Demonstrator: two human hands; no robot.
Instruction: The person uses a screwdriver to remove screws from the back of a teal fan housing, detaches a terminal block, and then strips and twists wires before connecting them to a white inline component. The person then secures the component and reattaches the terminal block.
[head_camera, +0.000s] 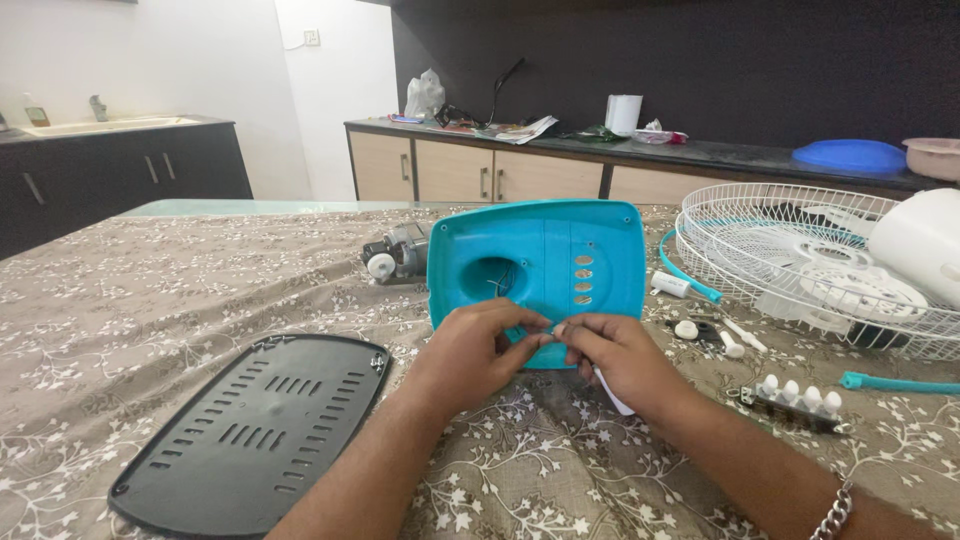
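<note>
Teal base (540, 262) stands upright at 12 o'clock, touching both hands; left hand (468, 355) and right hand (622, 358) pinch something tiny between fingertips, equally near.

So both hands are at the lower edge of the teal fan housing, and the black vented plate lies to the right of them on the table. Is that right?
Not quite. The head view shows the black vented plate lying to the left of the hands, not the right. The rest holds: the left hand and right hand meet at the lower edge of the teal fan housing on the table.
</note>
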